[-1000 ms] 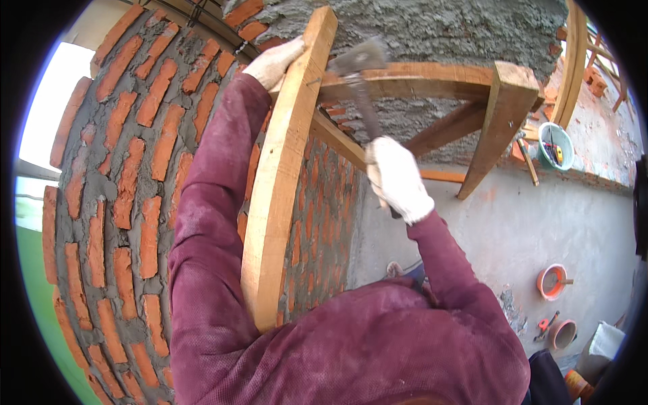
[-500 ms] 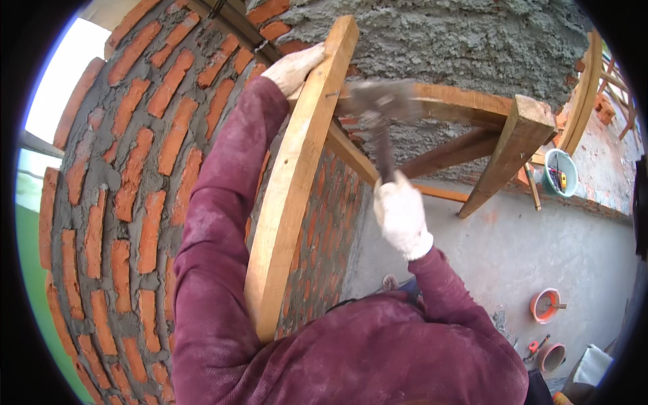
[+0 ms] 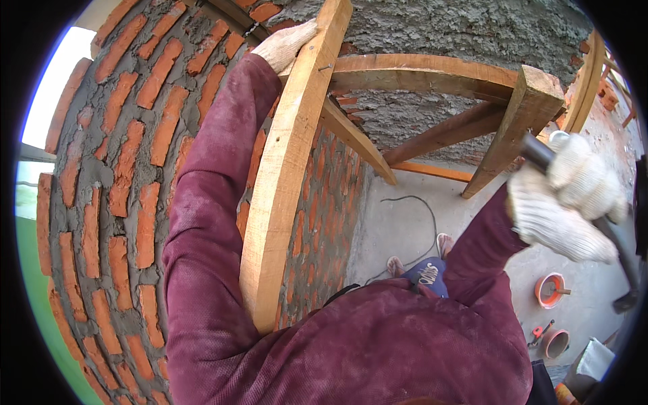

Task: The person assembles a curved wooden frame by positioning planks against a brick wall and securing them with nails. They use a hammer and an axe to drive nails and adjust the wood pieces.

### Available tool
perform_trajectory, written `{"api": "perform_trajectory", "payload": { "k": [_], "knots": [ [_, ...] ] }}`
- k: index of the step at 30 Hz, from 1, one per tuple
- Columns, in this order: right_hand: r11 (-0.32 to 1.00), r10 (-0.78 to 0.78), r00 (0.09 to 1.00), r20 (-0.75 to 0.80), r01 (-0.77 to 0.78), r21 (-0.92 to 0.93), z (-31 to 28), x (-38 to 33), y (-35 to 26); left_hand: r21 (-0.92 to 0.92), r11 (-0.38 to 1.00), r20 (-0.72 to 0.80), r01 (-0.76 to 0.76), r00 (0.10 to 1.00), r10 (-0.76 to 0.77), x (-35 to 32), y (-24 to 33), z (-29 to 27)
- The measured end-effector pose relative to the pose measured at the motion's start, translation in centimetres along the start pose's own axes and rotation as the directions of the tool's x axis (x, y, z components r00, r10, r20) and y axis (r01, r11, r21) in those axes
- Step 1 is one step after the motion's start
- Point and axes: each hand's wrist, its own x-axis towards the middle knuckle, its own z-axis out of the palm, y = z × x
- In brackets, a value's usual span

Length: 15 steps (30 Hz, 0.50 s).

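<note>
A long pale timber (image 3: 287, 179) slants from near my chest up to the top of the view. My left hand (image 3: 287, 46), in a white knit glove, grips its upper left edge, the fingertips hidden behind the wood. A nail (image 3: 325, 67) sticks out of the timber's face just below that hand. Out to the right, my right hand (image 3: 563, 196), also gloved, is closed around the dark handle of a hammer (image 3: 617, 253). The hammer's head hangs at the lower right, well away from the nail. A horizontal beam (image 3: 418, 75) runs behind the timber to a shorter wooden post (image 3: 516, 125).
A brick wall (image 3: 145, 223) with grey mortar rises on the left; rough cement-coated wall (image 3: 445, 34) stands ahead. On the concrete floor (image 3: 398, 223) below lie a cable (image 3: 432, 216), an orange-rimmed bucket (image 3: 549, 290) and a round pot (image 3: 555, 343). A diagonal brace (image 3: 358, 138) crosses behind the timber.
My right hand has swung the hammer away from beside the nail, out to the far right. My left hand stays on the timber, which sits slightly higher and further left in view.
</note>
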Motion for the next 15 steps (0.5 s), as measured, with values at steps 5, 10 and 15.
{"api": "perform_trajectory", "payload": {
  "k": [5,10,15],
  "knots": [
    [0.257,0.745,0.653,-0.135,-0.468,-0.846,-6.1,-9.6,11.0,-0.092,0.995,0.016,0.025,1.0,-0.023,-0.7,-0.5,0.2],
    [0.708,0.659,0.714,-0.235,-0.695,-0.126,-9.6,-12.2,11.5,-0.131,0.991,0.001,0.031,1.0,-0.031,-0.7,-0.3,-0.4],
    [0.277,0.508,0.858,0.07,-0.086,-0.957,-4.2,-7.4,9.9,-0.127,0.981,-0.055,0.146,0.987,-0.154,0.0,0.2,-0.6]
  ]
}}
